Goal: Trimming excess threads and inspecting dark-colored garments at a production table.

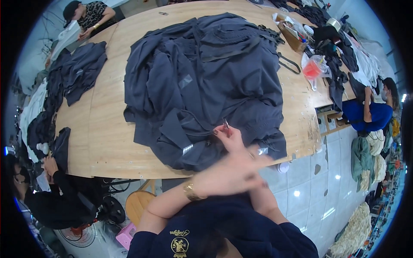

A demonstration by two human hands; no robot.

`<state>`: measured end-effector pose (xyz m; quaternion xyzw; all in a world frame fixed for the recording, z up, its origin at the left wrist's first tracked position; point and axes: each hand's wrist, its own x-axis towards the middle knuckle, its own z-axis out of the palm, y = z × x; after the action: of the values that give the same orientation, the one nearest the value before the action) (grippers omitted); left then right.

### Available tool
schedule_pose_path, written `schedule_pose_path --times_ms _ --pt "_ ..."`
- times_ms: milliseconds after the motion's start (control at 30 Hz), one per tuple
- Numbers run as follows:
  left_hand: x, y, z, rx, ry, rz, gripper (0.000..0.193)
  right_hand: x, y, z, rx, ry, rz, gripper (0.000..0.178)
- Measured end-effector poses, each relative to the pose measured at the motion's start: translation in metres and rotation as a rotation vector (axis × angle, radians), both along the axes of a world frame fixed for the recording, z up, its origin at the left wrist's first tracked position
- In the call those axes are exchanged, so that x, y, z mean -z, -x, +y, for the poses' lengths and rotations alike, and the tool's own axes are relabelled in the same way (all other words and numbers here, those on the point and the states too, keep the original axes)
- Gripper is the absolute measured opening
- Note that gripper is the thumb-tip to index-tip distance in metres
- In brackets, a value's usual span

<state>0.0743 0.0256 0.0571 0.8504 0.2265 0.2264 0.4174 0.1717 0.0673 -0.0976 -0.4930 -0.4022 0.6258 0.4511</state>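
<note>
A big pile of dark navy garments [241, 81] lies on the wooden table in front of me. My right hand [230, 136] is at the pile's near edge, its fingers closed round small thread snips [226, 124] with a bit of red and a metal tip. A folded collar-like part [176, 129] of a garment is just left of that hand. My left hand [228, 175], with a gold bracelet at the wrist, crosses over my right forearm. It is smeared by motion, so its fingers are unclear. I see nothing in it.
The wooden table [112, 107] bears another dark garment heap [81, 73] at left. A black strap loop [289, 63] and a red drink cup [313, 69] are at right. Co-workers sit at the left, far left and right. A wooden stool [138, 205] is below the near edge.
</note>
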Motion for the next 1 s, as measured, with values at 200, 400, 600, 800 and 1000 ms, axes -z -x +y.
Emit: schedule_pose_path --times_ms 200,400,600,800,1000 --pt "0.028 0.106 0.043 -1.018 -0.165 0.050 0.024 -0.021 -0.011 0.001 0.223 0.104 0.144 0.008" --pt "0.045 0.137 0.043 -1.078 -0.220 0.058 0.021 -0.046 0.002 0.018 0.028 -0.187 -0.261 0.016" --pt "0.056 0.112 0.053 -0.886 -0.279 0.060 0.023 -0.039 -0.001 0.016 -0.021 -0.224 -0.441 0.013" --pt "0.069 0.096 0.058 -0.585 -0.390 0.366 0.035 -0.039 -0.023 0.016 0.327 -0.269 -0.204 0.016" --pt "0.075 0.077 0.078 -0.392 -0.508 0.682 0.028 -0.048 -0.023 0.009 0.443 -0.268 -0.167 0.022"
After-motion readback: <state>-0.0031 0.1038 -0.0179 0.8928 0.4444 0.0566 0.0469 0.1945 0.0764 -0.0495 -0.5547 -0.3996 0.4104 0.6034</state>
